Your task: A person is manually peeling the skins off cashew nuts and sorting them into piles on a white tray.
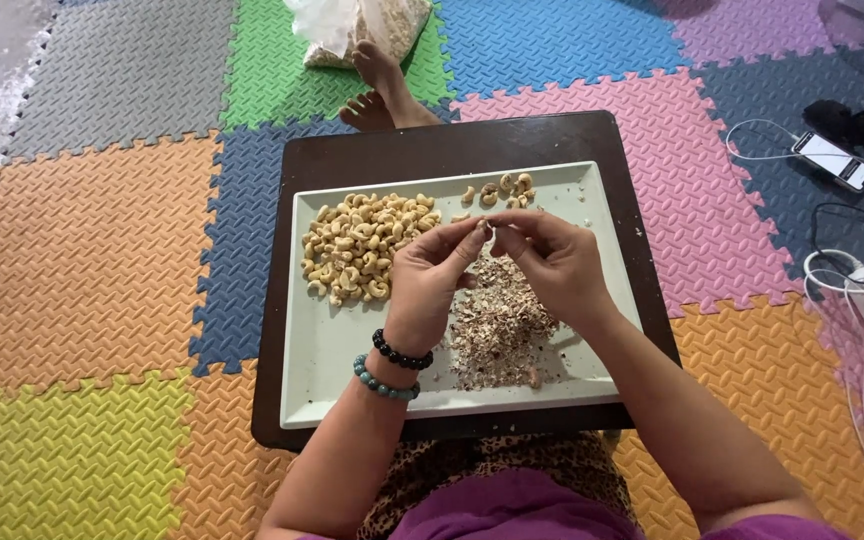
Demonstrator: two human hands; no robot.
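1. The left hand (430,283) hovers over the middle of the pale rectangular tray (324,352), fingers curled narrow, thumb and forefinger pinched on a single cashew nut (487,231) held above the tray's centre.
2. The right hand (550,262) meets it from the other side, fingertips (505,226) drawn close together and touching the same nut; both hands grip it between them.
3. Two bead bracelets, one black (401,353) and one teal (384,382), circle the left wrist.
4. On the tray, left of the hands, lies a heap of pale cashews (360,247); under the hands spreads a pile of brownish skins (497,322); a few separate cashews (500,190) sit near the tray's far edge.
5. The tray rests on a dark brown low table (472,142).
6. The table stands on a floor of interlocking foam mats (92,260) in orange, blue, green, pink and yellow.
7. Beyond the table is a clear plastic bag (357,28); right of it, well apart, a phone (832,160) and white cables.
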